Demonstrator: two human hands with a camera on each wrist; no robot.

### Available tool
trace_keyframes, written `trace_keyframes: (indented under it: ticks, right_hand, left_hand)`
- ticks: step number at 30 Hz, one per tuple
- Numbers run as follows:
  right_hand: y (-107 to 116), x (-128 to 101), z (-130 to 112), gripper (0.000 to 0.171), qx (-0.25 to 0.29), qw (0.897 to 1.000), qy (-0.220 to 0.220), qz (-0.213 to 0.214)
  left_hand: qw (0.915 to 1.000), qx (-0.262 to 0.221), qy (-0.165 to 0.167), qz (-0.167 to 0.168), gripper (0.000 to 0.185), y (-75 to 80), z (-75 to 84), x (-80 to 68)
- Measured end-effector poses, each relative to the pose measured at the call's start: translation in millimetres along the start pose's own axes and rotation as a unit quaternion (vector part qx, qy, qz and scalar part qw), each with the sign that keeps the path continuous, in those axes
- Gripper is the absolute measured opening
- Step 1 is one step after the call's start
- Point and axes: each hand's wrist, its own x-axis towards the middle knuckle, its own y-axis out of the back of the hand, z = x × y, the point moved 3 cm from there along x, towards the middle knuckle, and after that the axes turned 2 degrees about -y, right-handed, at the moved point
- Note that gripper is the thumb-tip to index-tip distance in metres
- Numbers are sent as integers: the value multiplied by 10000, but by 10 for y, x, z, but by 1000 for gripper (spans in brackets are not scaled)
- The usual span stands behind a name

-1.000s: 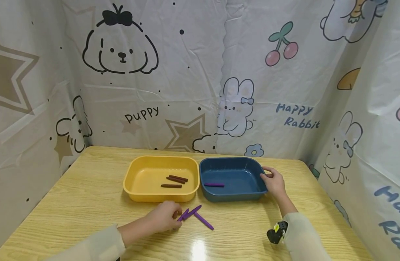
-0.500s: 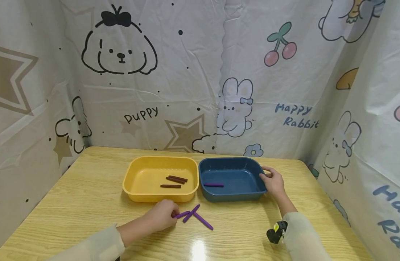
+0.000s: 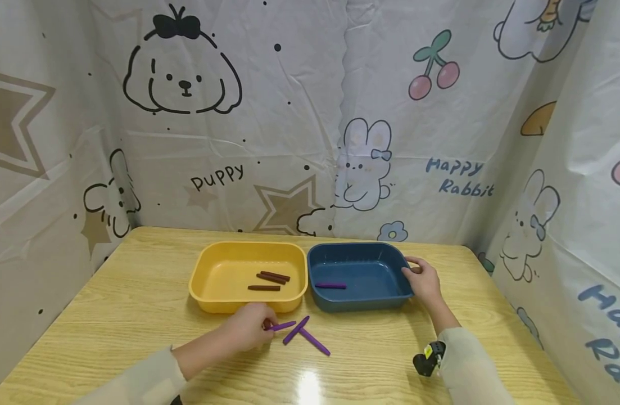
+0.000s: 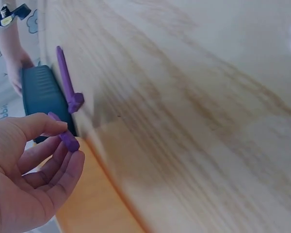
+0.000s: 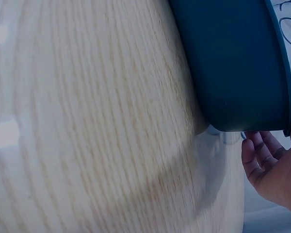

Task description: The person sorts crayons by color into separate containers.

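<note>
Between thumb and fingers, my left hand [image 3: 249, 327] pinches a purple crayon [image 3: 284, 325], its tip pointing right, in front of the yellow bin [image 3: 216, 305]. In the left wrist view the pinched crayon [image 4: 70, 141] shows end-on near the fingertips. Two more purple crayons, one slanted [image 3: 292, 334] and one [image 3: 316, 342] meeting it, lie on the table just right of this hand. My right hand [image 3: 425, 283] grips the right rim of the blue bin [image 3: 362, 304], thumb at the rim; the right wrist view shows its fingers [image 5: 264, 155] curled by the outer wall.
The two bins stand side by side at the back of the wooden table [image 3: 137, 315]. Several brown crayons [image 3: 264, 288] lie in the yellow bin, and one purple crayon [image 3: 331, 286] in the blue one. A printed curtain [image 3: 289, 129] hangs behind and at both sides.
My left hand has drawn one purple crayon away from the pile and moved slightly up toward the yellow bin. The right hand stays at the blue bin.
</note>
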Motion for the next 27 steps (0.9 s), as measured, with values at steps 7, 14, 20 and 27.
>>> trace_keyframes:
  ticks: [7,14,20,27]
  right_hand:
    - [4,1,-12,39,-15,10000,23,28]
    - [0,-17,-16,39,13,10000,0,-20]
    - [0,-24,-12,39,14,10000,-3,-57]
    - [3,-15,-7,39,33,10000,-12,-42]
  left_hand:
    - [9998,93,-172,5,10,132,148,40]
    - [9981,416,-390,247,10,268,260,192]
    - [9975,487,-362,370,8,384,330,341]
    - [9971,589,-322,355,10,439,378,538]
